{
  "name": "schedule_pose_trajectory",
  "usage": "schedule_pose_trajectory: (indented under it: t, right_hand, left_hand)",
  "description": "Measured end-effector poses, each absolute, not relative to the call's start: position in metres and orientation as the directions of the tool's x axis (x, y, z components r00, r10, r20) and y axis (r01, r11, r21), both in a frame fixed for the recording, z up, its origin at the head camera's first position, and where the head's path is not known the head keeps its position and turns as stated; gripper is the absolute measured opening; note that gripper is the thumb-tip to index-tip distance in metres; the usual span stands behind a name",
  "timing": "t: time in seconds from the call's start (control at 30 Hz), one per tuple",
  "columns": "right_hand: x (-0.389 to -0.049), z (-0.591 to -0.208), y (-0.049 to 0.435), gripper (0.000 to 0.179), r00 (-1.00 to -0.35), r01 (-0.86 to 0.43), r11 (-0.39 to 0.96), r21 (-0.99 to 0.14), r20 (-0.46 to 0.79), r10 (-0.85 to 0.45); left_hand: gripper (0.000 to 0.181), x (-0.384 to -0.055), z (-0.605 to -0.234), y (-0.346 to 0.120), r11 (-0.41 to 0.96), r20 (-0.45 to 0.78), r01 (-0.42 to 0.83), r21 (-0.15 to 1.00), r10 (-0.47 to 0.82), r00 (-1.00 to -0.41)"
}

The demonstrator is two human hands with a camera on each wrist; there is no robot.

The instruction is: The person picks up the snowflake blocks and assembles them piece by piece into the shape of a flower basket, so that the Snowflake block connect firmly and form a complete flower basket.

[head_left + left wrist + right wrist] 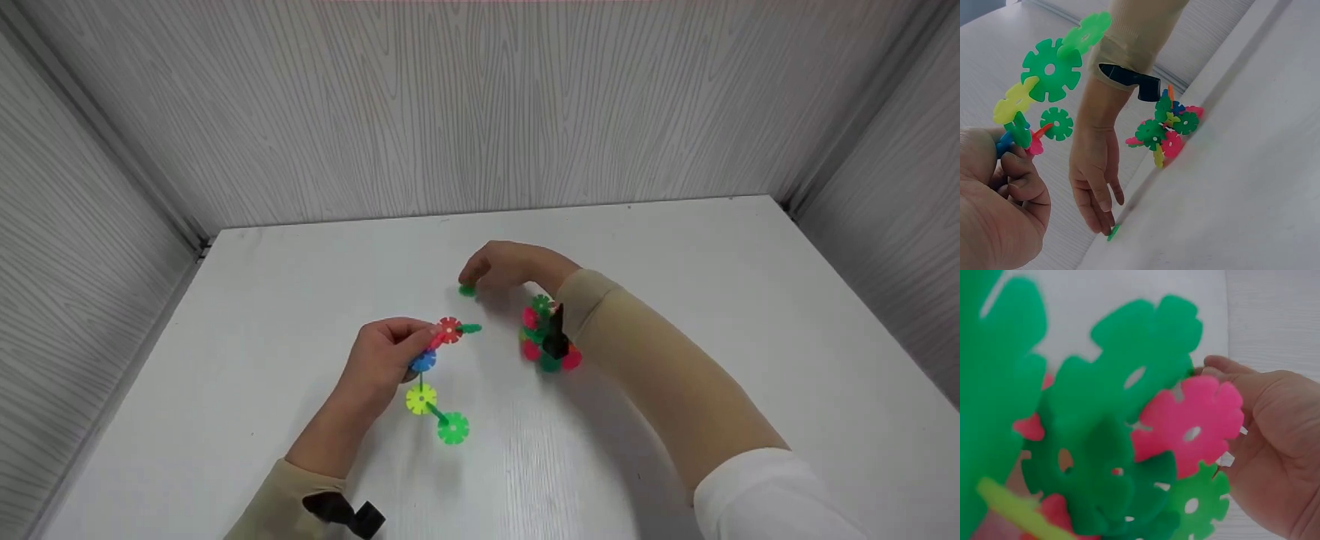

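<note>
My left hand (382,356) pinches a chain of notched plastic snowflake discs. A blue disc (424,361) and a pink one sit at the fingertips, with a red disc (449,330) and an edge-on green one beyond. Below hang a yellow disc (421,399) and a light green disc (453,428). Farther back, my right hand (504,264) reaches down, fingertips touching a single green disc (1113,232) at the tabletop. Its fingers look fairly straight in the left wrist view. The right wrist view does not show those fingertips; discs cover them.
A cluster of joined discs (534,337), green, pink and yellow, stands on the white table (300,300) beneath the right forearm, partly hidden by its black wrist mount (555,343). Grey wood-grain panels (480,112) enclose the table's back and sides.
</note>
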State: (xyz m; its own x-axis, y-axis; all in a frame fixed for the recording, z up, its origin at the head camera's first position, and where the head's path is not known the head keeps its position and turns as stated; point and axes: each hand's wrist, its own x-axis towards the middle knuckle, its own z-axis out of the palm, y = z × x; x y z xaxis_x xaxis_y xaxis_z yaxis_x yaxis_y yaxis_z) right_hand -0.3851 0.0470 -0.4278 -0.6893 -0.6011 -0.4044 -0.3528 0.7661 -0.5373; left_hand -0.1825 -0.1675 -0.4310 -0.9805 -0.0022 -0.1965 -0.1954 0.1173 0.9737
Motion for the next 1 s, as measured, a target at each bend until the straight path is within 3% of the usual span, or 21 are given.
schedule_pose_trajectory:
  t: [0.2,0.37,1.0]
  right_hand:
    - [-0.383,-0.435,0.044,0.04,-0.727,-0.293,0.74,-0.606,-0.362,-0.584]
    - [-0.382,-0.441,0.042,0.046,-0.735,-0.297,0.781,-0.549,-0.391,-0.554]
    - [-0.381,-0.448,0.068,0.024,-0.761,-0.315,0.834,-0.454,-0.404,-0.507]
  left_hand:
    - [0.019,-0.184,-0.431,-0.17,0.108,-0.181,-0.18,0.978,0.0,-0.984]
    - [0.02,-0.184,-0.432,-0.17,0.11,-0.177,-0.175,0.978,0.005,-0.984]
    - [0.018,-0.191,-0.434,-0.164,0.095,-0.168,-0.167,0.981,0.002,-0.986]
